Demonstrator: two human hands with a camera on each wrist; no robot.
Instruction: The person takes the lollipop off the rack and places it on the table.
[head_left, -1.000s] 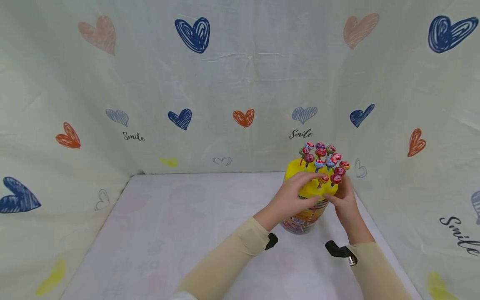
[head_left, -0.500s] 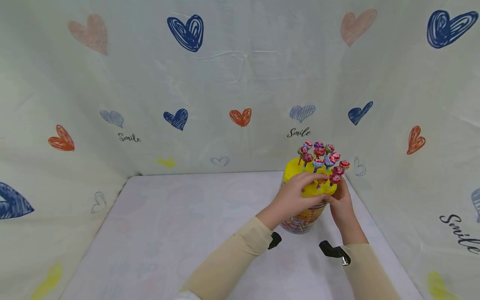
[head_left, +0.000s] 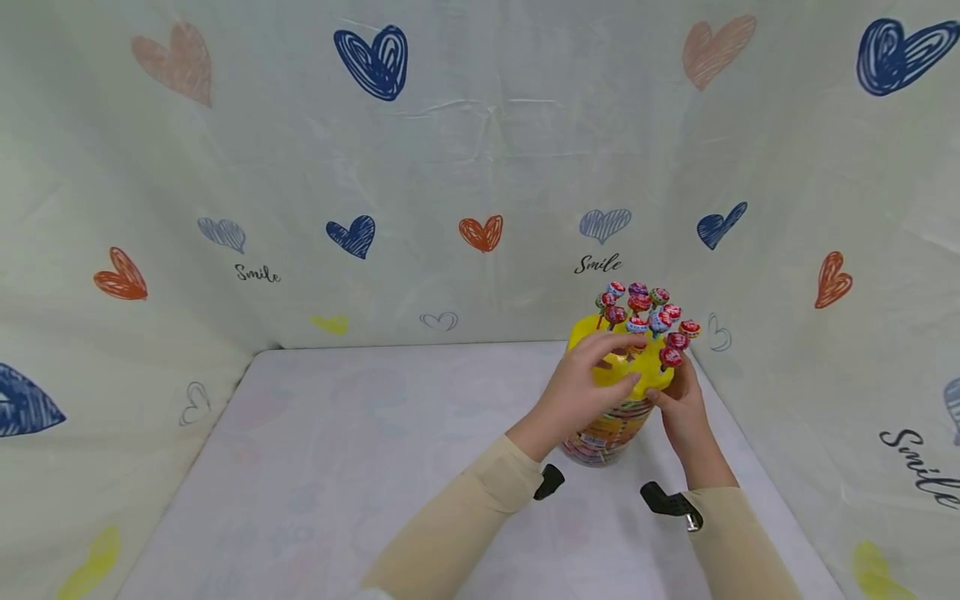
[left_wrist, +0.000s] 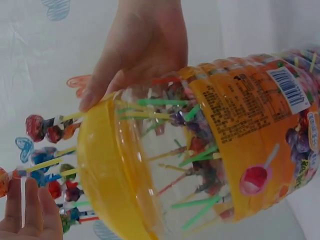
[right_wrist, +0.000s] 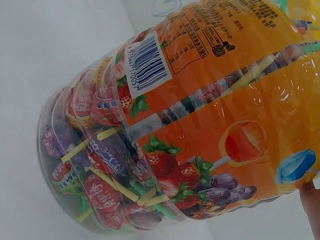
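Note:
A clear jar of lollipops (head_left: 609,437) with an orange label stands at the table's far right. Several wrapped lollipops (left_wrist: 37,127) stick up from its yellow lid (left_wrist: 102,165). My right hand (head_left: 686,417) grips the jar's right side near the top, with the thumb on the lid's edge. My left hand (head_left: 573,396) is over the lid's near left part, thumb and fingers spread apart. Its fingertips (left_wrist: 30,192) are at an orange-wrapped lollipop (left_wrist: 4,184); whether they touch it is unclear. More lollipops (right_wrist: 102,197) fill the jar's lower part.
The white-covered table (head_left: 337,450) extends to the left of the jar. A pale curtain (head_left: 412,167) printed with hearts and "Smile" hangs behind and along both sides, close to the jar's right. Black straps (head_left: 670,502) show at the wrists.
The left thumb came in to the lid's front near the right thumb, then drew back and left, the fingers rising slightly. The right hand shifted a little left and still holds the jar.

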